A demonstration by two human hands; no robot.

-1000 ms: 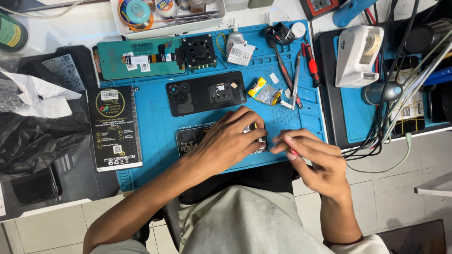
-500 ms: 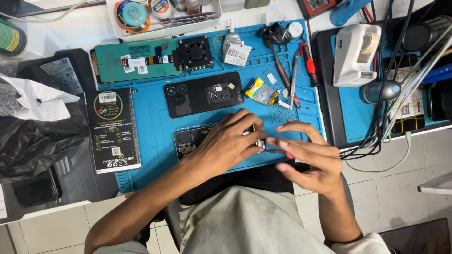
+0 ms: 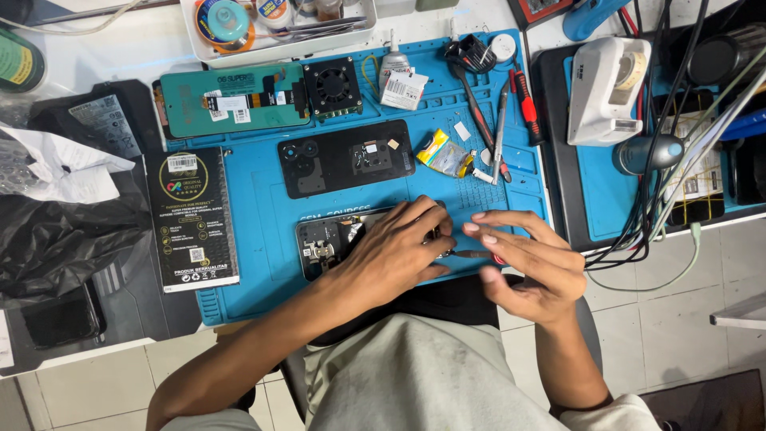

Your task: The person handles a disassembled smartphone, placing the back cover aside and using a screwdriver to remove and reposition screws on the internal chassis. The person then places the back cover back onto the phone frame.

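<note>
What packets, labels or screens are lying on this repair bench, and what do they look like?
Black packet: flat rectangle with gold and white print, on the mat's left edge.
Teal screen panel: long rectangle with small white stickers, top left of the mat.
White tag: small paper square, top middle.
Yellow wrapper: crumpled, partly clear, right of the black phone back.

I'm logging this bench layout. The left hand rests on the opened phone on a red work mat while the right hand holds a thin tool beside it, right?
Not quite: the work mat is blue, not red, as the head view shows. The left hand does rest on the opened phone, and the right hand holds a thin tool beside it.
</note>
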